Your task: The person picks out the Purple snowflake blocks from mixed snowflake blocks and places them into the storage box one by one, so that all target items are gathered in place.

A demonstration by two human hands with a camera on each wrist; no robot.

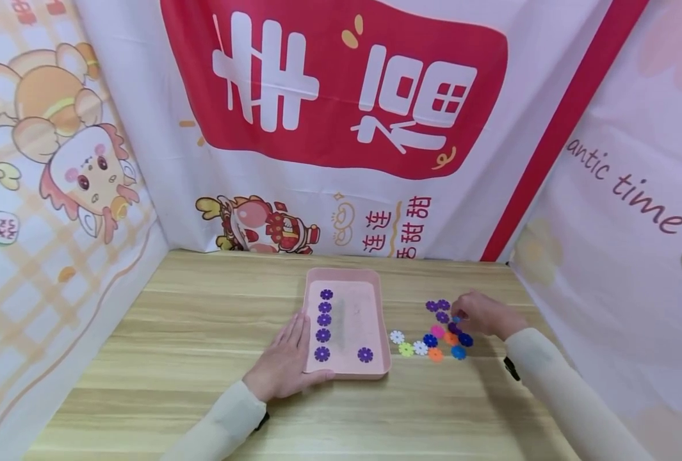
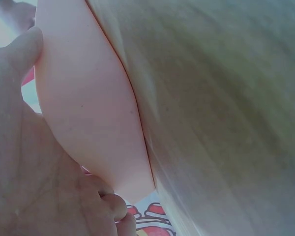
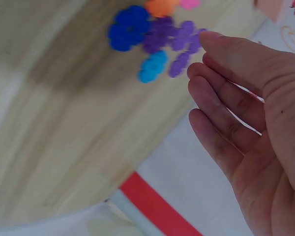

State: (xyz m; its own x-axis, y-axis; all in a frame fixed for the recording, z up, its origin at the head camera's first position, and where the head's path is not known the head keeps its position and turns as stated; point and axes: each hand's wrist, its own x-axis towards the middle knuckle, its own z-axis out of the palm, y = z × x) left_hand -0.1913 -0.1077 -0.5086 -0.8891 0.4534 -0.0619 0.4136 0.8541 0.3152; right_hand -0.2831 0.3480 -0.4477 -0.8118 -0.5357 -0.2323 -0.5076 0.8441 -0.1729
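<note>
My left hand (image 1: 283, 362) lies against the near left corner of a pink tray (image 1: 383, 346), fingers along its left side and thumb at its front edge. Inside the tray, a column of several purple snowflake discs (image 1: 323, 335) runs down the left, and one more purple disc (image 1: 365, 355) lies at the right. My right hand (image 1: 481, 314) hovers over loose discs, beside a light blue disc (image 3: 153, 66) and a few purple ones (image 3: 179, 64). Its thumb and bent fingers show nothing held in the right wrist view. The thumb tip partly overlaps one purple disc there.
Right of the tray, loose snowflake discs are spread on the wooden table (image 1: 202, 358): white (image 1: 397, 337), yellow-green (image 1: 406, 349), orange (image 1: 435, 355), pink (image 1: 437, 331) and blue (image 1: 458, 353). Printed cloths (image 1: 341, 211) hang behind and at both sides.
</note>
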